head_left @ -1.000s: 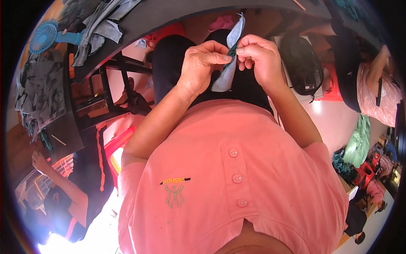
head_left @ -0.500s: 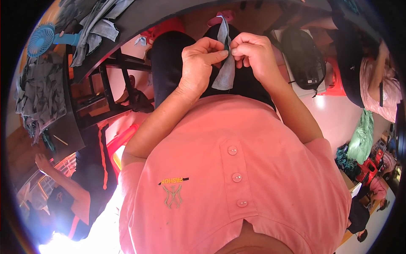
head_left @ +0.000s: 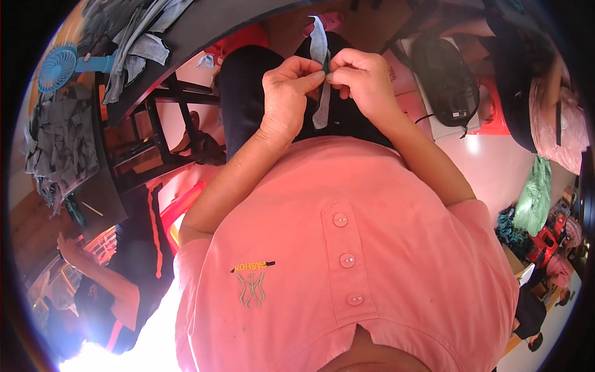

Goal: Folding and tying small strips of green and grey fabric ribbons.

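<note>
A narrow grey-blue strip of fabric (head_left: 319,46) is pinched at its middle between both hands, above my lap. My left hand (head_left: 290,84) grips its left side between thumb and fingers. On the other side my right hand (head_left: 361,77) pinches the same spot, its fingertips close to the left thumb. A small dark green patch shows on the strip between the fingertips. The upper end stands up beyond my hands, and the lower end hangs toward my shirt.
A dark table (head_left: 204,28) at the upper left carries grey cloth pieces (head_left: 149,49), a blue fan (head_left: 57,67) and a heap of grey strips (head_left: 59,142). At right a black backpack (head_left: 443,80) lies near a red stool (head_left: 493,115). A co-worker's arm (head_left: 99,270) shows at lower left.
Both hands have shifted slightly left with the fabric strip. Its lower part has turned and looks narrower. The co-worker's hand at lower left has moved a little.
</note>
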`<state>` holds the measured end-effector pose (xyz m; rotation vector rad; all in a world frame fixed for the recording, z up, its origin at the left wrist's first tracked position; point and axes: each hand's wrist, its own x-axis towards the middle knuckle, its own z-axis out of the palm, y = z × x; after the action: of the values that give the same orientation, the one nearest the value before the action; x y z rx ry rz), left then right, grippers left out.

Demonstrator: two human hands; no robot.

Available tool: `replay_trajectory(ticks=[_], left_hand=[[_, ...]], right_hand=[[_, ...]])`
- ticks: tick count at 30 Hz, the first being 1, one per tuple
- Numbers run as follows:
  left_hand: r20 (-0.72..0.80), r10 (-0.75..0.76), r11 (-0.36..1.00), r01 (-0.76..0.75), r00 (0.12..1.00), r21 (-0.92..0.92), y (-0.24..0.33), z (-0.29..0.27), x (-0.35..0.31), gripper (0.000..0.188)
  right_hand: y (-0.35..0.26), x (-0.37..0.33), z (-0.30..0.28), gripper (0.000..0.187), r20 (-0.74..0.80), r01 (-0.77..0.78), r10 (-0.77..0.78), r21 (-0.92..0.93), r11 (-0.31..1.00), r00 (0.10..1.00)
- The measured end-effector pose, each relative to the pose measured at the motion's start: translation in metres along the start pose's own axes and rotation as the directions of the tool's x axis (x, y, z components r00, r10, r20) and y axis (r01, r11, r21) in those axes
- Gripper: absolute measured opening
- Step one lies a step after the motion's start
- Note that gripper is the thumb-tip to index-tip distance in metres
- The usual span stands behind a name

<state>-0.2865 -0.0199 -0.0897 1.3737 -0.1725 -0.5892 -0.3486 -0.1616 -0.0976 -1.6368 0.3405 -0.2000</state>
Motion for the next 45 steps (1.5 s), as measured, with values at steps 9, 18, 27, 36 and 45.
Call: replay_trajectory(ticks=[9,18,27,36,45], left_hand=[[0.014,-0.053,0.997,0.052,0.998,0.062,-0.004,-0.005,0.0,0.008],[0.065,0.152,0.946,-0.164,0.986,0.28,-0.012,-0.003,-0.004,0.007],[0.115,-0.145,0.967,0.165,0.983,-0.193,-0.018,-0.014,0.002,0.013],[0.118,-0.025,0.978,0.0,0.993,0.208,0.002,0.002,0.0,0.013],[0.158,0.053,0.987,-0.075,0.986,0.14,0.0,0.007,-0.005,0.013]], right_hand=[[-0.003,-0.001,-0.007,0.009,0.107,-0.158,0.135,0.247,0.956,0.985],[-0.003,0.001,-0.004,0.013,0.119,-0.238,0.221,0.16,0.958,0.968],[-0.001,-0.005,-0.003,0.008,0.025,-0.15,0.148,0.228,0.962,0.989],[-0.001,-0.011,-0.007,0.012,-0.101,0.128,-0.163,-0.283,0.951,0.981],[-0.028,-0.021,-0.015,0.006,0.046,0.293,-0.401,-0.758,0.583,0.915]])
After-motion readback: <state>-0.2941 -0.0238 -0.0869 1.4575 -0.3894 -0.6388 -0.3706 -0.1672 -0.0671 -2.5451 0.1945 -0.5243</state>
